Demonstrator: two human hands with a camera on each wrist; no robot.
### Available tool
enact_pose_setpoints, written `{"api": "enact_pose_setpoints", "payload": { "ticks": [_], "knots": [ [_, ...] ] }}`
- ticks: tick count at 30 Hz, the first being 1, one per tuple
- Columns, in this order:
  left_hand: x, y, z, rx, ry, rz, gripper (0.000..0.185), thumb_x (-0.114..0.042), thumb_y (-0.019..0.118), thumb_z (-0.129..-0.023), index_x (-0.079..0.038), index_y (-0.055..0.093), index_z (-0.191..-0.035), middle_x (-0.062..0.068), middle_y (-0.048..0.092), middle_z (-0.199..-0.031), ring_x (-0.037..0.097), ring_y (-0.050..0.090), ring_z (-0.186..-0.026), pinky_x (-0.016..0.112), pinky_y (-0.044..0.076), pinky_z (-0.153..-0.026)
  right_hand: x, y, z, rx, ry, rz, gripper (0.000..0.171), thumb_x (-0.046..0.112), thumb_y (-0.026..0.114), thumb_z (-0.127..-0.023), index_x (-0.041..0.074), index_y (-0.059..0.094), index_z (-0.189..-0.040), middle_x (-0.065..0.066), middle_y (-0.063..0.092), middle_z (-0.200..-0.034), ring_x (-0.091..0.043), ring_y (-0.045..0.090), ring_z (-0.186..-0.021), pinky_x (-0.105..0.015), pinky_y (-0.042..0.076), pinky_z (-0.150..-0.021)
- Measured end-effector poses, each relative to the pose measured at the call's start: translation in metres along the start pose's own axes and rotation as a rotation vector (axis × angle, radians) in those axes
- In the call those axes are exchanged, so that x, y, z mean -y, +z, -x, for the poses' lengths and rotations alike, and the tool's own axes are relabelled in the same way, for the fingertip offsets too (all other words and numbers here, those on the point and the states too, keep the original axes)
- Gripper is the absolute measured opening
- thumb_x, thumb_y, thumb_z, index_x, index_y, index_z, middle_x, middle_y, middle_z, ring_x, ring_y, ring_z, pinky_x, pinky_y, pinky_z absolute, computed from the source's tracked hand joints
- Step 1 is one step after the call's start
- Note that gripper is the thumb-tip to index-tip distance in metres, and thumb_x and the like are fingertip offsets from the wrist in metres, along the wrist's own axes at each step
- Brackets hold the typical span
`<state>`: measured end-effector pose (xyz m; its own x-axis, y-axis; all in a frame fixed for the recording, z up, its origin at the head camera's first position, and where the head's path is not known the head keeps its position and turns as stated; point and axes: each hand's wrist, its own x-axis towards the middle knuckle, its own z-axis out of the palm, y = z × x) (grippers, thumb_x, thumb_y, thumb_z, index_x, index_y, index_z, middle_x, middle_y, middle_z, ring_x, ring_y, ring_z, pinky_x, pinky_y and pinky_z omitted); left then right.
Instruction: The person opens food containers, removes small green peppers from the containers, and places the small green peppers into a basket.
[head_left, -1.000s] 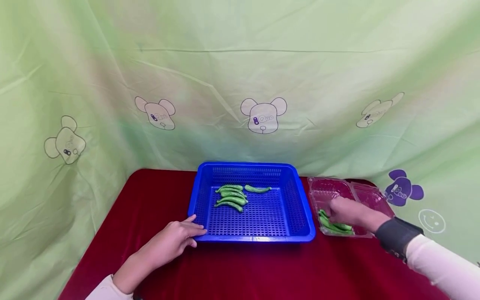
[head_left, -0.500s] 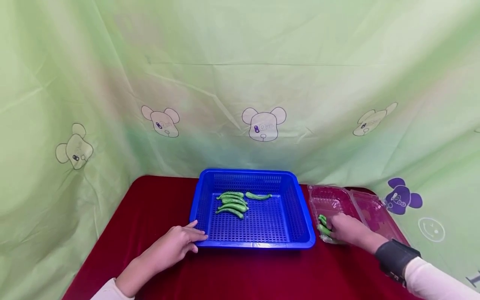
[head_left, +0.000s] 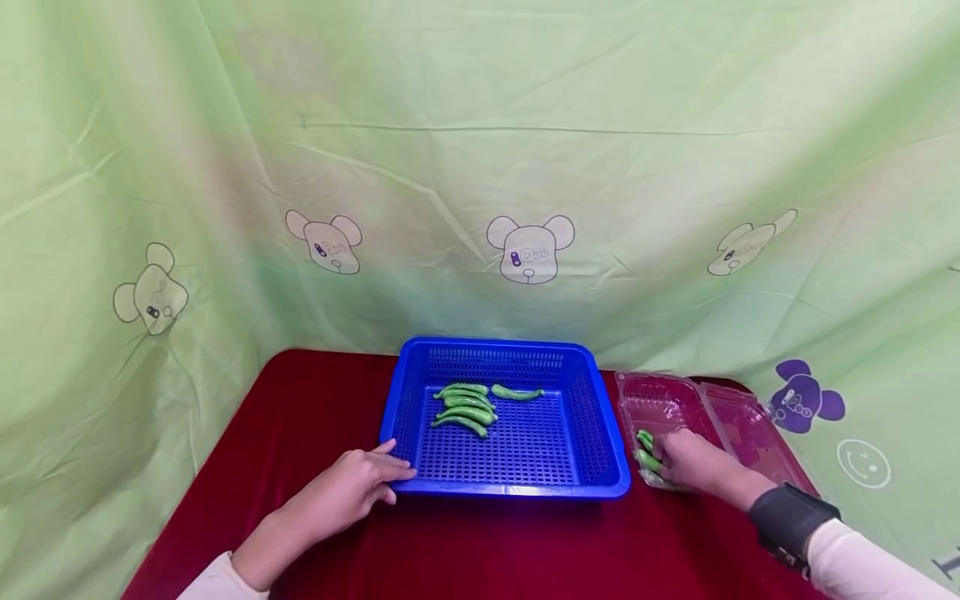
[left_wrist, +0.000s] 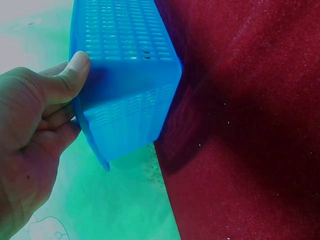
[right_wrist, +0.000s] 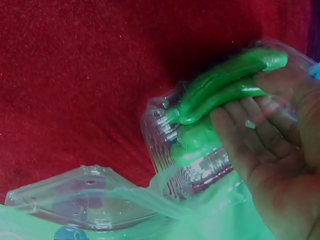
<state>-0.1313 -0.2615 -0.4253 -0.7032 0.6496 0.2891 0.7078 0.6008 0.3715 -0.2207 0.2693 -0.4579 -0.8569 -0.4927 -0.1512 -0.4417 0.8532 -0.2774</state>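
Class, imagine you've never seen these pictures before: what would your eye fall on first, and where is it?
Most striking is the bright blue basket at the middle of the red cloth, with green peppers inside and the left hand gripping its near-left corner. Next comes the clear plastic container to its right, where the right hand touches more peppers. Behind hangs a pale green curtain printed with bear-like heads.

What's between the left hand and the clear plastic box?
The blue basket, holding green vegetables, lies between the left hand and the clear box, as the head view shows.
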Motion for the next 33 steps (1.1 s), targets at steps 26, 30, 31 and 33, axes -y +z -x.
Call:
{"api": "enact_pose_setpoints", "payload": {
  "ticks": [26,30,31,33],
  "knots": [
    [-0.001,-0.001,0.002,-0.013,-0.013,0.011,0.033,0.007,0.082,-0.076,0.000,0.080,-0.108,0.010,0.080,-0.103,0.038,0.073,-0.110,0.053,0.058,-0.097,0.061,-0.089,-0.090,-0.211,-0.067,-0.141,0.017,0.008,0.077,-0.083,0.000,0.070,-0.097,-0.003,0.072,-0.081,-0.010,0.065,-0.073,-0.022,0.058,-0.066],
    [0.000,0.001,0.000,-0.006,-0.011,0.020,0.033,0.006,0.082,-0.077,-0.001,0.079,-0.109,0.010,0.080,-0.104,0.037,0.073,-0.111,0.052,0.057,-0.099,0.086,-0.086,-0.115,-0.203,-0.111,-0.184,0.017,0.007,0.076,-0.083,0.000,0.070,-0.097,-0.005,0.072,-0.081,-0.011,0.066,-0.074,-0.023,0.059,-0.067],
    [0.000,0.001,0.000,-0.005,-0.011,0.021,0.033,0.005,0.082,-0.077,-0.001,0.079,-0.109,0.010,0.080,-0.104,0.037,0.073,-0.111,0.052,0.057,-0.099,0.092,-0.084,-0.121,-0.200,-0.118,-0.193,0.017,0.007,0.076,-0.084,0.000,0.070,-0.097,-0.005,0.072,-0.082,-0.011,0.066,-0.074,-0.023,0.060,-0.067],
    [0.000,0.001,0.000,-0.005,-0.008,0.021,0.033,0.005,0.082,-0.076,-0.001,0.079,-0.109,0.010,0.080,-0.103,0.036,0.073,-0.111,0.052,0.057,-0.099,0.103,-0.079,-0.132,-0.197,-0.136,-0.201,0.017,0.006,0.076,-0.084,0.000,0.070,-0.098,-0.005,0.073,-0.082,-0.011,0.066,-0.074,-0.023,0.060,-0.069]
  ]
}}
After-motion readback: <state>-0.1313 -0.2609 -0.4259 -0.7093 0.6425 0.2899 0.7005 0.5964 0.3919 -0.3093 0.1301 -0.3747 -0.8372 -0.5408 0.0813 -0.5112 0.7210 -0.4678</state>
